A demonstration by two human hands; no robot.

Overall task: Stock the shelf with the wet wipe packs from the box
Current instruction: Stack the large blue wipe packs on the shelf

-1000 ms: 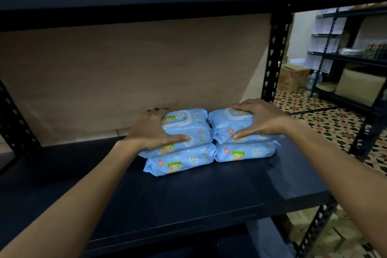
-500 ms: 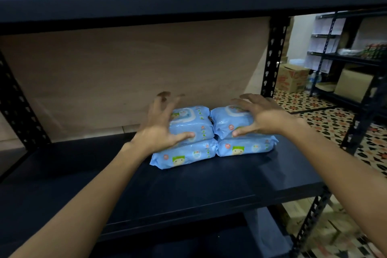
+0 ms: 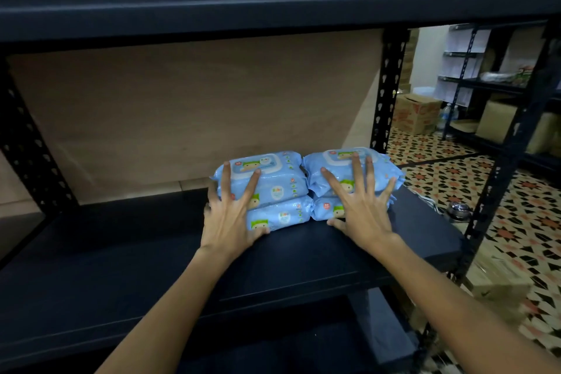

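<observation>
Wipe packs (image 3: pixel 306 185): four, two stacks touching, near shelf (image 3: pixel 151 267) right edge. Left hand (image 3: pixel 232 215) and right hand (image 3: pixel 361 209) splayed wide, pressing stack fronts.

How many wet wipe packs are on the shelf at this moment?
4 soft blue plastic wet wipe packs, in two side-by-side stacks: left upper pack, left lower pack, right upper pack, right lower pack. More could be hidden behind them.
</observation>
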